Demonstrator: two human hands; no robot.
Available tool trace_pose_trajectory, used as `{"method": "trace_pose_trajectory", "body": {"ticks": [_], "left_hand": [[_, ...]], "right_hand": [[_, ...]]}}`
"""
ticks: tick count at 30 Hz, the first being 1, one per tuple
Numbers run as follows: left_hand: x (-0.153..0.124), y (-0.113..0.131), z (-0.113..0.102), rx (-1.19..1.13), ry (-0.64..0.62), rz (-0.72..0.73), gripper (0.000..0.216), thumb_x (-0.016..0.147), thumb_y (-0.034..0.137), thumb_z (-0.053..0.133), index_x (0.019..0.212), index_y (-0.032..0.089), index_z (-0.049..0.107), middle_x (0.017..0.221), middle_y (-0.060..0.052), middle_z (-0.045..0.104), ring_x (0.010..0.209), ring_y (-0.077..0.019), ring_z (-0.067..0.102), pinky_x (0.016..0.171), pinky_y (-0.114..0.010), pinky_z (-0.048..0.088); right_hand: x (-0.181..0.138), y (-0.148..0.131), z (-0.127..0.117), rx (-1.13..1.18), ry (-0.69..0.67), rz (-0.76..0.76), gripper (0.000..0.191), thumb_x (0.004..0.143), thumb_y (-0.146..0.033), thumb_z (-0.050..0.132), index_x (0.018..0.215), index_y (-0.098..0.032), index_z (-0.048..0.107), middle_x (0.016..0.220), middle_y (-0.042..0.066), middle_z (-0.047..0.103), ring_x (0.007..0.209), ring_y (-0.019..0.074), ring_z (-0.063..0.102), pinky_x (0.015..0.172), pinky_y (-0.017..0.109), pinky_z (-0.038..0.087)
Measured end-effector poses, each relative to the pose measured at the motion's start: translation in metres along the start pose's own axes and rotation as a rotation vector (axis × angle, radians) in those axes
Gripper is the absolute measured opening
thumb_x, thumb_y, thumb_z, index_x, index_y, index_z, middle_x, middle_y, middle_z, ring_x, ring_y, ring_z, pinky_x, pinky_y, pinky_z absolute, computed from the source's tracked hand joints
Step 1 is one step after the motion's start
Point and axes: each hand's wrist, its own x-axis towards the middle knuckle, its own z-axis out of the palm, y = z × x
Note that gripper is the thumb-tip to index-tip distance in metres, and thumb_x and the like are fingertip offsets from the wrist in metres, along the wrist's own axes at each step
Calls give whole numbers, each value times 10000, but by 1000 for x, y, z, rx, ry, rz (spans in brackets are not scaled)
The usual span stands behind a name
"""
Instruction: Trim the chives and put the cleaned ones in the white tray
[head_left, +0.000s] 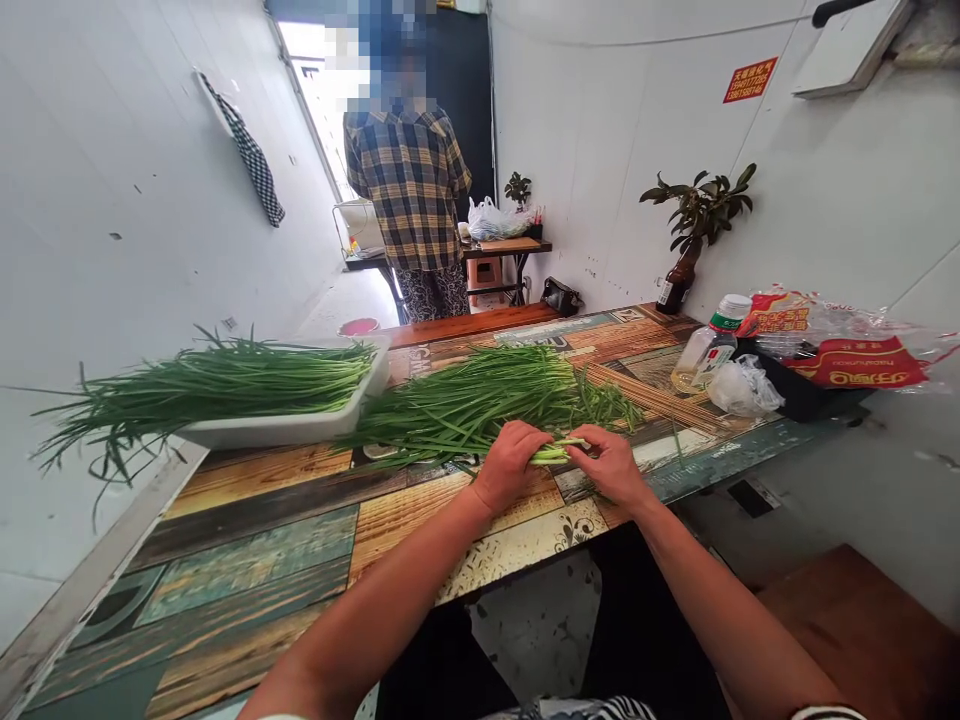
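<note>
My left hand (511, 462) is closed around a small bunch of garlic chives (551, 453), its pale stem ends poking out to the right. At those ends, my right hand (606, 462) pinches the stems between thumb and fingers. Just beyond both hands lies a loose pile of chives (480, 390) on the wood-patterned table (420, 515). A white tray (262, 430) heaped with more long green chives stands to the left. Thin wooden skewers (660, 400) lie in a bundle right of the pile, with short trimmed green bits near them.
At the table's right are a clear bottle (709, 345) with a white cap, a crumpled plastic bag (745, 386) and red printed packaging (855, 360). A brown bottle (677, 280) holds a leafy plant. A person in a plaid shirt (409, 185) stands beyond, by another table.
</note>
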Motion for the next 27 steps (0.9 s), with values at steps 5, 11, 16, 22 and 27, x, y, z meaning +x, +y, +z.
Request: {"method": "trace_pose_trajectory", "body": {"ticks": [5,11,16,22,27], "left_hand": [[-1,-2,0,40,3,-39,300,786,47,413,982,163,607,863,-72,633,850,-199,550,799,-354,445],[-1,-2,1,65,-26,-56,343,736,13,404,976,157,603,863,-74,634,845,-201,546,789,-352,443],[-3,-2,1,58,-61,-72,321,741,40,424,985,149,601,884,-84,634,856,-209,546,799,-364,438],[-3,-4,0,49,-66,-44,262,809,78,428,985,153,607,875,-79,634,846,-202,539,798,-355,429],[-2,-4,0,45,-63,-15,246,831,102,432,988,156,612,889,-78,632,852,-198,534,799,-350,426]], "right_hand": [[15,17,-30,-230,122,69,375,812,-518,532,696,-181,648,639,39,631,610,164,564,568,275,412],[16,-27,-40,-663,84,-137,364,887,-426,459,673,-181,622,702,81,598,634,178,551,567,289,379],[14,-35,-22,-515,-177,-423,217,897,-277,458,942,-180,647,914,106,638,854,214,572,739,330,454],[15,-14,-15,-113,-342,-41,310,860,-396,518,716,-175,681,705,45,651,671,158,573,618,270,426],[23,-10,-13,177,-299,313,426,806,-523,519,656,-155,669,556,8,590,509,116,479,520,249,379]]}}
